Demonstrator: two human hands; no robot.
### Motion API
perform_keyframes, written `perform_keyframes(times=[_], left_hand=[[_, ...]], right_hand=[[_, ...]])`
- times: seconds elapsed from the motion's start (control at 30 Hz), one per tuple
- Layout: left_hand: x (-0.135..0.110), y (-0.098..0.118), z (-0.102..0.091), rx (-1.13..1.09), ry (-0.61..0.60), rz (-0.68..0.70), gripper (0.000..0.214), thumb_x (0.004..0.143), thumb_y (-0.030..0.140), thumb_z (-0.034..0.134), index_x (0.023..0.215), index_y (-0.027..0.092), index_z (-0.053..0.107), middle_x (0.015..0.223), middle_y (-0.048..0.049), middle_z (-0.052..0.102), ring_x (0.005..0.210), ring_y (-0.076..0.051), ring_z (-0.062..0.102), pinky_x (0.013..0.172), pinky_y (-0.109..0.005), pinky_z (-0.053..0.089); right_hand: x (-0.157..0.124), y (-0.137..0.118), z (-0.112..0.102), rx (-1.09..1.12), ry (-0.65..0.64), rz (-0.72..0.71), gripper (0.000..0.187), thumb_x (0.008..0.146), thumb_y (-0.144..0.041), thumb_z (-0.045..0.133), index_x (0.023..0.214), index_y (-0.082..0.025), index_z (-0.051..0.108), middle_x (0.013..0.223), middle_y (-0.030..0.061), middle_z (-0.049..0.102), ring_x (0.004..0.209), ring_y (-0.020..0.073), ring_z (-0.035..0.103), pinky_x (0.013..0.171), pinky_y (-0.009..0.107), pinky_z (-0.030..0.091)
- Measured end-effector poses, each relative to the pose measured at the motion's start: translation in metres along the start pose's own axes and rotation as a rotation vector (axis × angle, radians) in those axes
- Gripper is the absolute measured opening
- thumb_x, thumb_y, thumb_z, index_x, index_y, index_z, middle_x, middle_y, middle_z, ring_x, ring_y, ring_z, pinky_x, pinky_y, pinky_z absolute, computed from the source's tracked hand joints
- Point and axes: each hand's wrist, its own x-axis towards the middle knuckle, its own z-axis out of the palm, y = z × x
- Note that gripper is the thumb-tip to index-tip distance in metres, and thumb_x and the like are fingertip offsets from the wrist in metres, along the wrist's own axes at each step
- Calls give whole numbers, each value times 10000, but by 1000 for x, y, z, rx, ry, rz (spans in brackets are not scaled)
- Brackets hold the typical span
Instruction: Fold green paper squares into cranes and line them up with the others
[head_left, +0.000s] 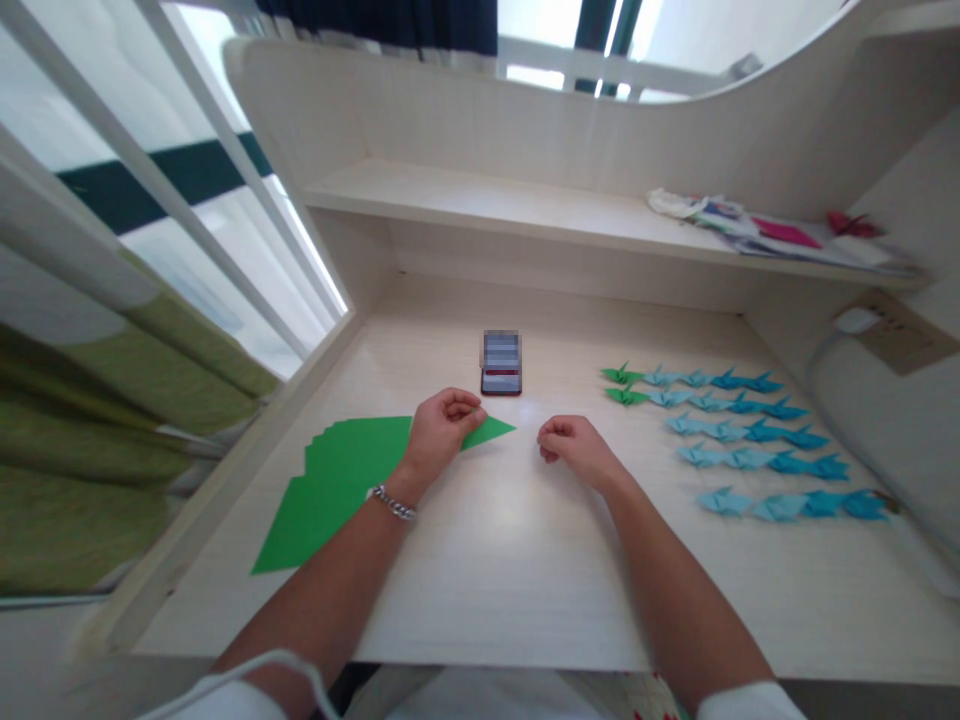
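Observation:
My left hand (442, 428) rests with curled fingers on the right corner of a fanned stack of green paper sheets (337, 485) lying on the pale wooden desk (510, 540). My right hand (574, 450) lies on the desk a little to the right, fingers curled into a loose fist with nothing visible in it. A phone (501, 362) lies flat just beyond both hands. On the right, several folded paper cranes (750, 440) stand in rows, two green ones (624, 386) at the left end and the others light to dark blue.
A shelf (525, 205) runs across the back of the desk, with papers and a red folded piece (780, 235) at its right end. A window with a green curtain (97, 420) is on the left. A white cable and socket (855, 322) sit at the right wall.

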Motion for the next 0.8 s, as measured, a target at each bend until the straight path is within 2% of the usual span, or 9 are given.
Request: perform_keyframes(times=[0.13,0.23,0.33,0.43,0.5,0.67,0.8], left_hand=[[0,-2,3,-10,-5,3,318,617,310,752,842,136,611,705,-27,659,651,-137,617,641,-262,492],[-3,-4,10,16,-44,7,307,638,321,733,860,138,626,736,-41,672,674,-148,627,653,-273,500],[-8,-4,13,136,-157,30,264,672,326,696,860,142,667,771,-57,692,686,-158,628,653,-274,494],[-13,0,13,349,-328,104,194,727,323,628,790,159,709,745,-49,704,656,-159,614,612,-261,465],[-15,2,12,419,-388,149,187,749,296,583,749,167,719,715,-35,703,636,-153,603,593,-250,446],[-10,3,2,465,-375,153,171,725,231,552,675,177,707,635,-10,676,606,-144,587,578,-236,429],[-4,0,-3,377,-298,92,140,728,235,569,691,162,683,639,-23,664,620,-146,598,616,-249,462]], right_hand=[[2,-2,4,123,57,-77,201,734,-353,599,777,-158,605,652,23,639,542,114,551,563,242,455],[1,-2,14,70,36,-118,246,744,-406,611,791,-165,599,661,19,635,574,124,560,566,245,447],[0,-1,21,-47,59,-134,217,761,-384,596,736,-169,590,625,7,612,580,127,549,571,244,430],[-2,1,22,-172,74,-166,186,787,-354,560,734,-179,593,653,4,615,613,131,547,594,245,421],[-2,2,20,-237,80,-190,180,796,-343,542,724,-185,591,657,1,611,622,132,541,598,244,413],[0,2,1,-257,100,-166,201,794,-345,535,702,-177,595,620,4,601,590,134,532,571,245,401],[2,2,-11,-215,136,-120,227,782,-368,549,695,-167,606,590,11,603,545,132,525,558,255,411]])
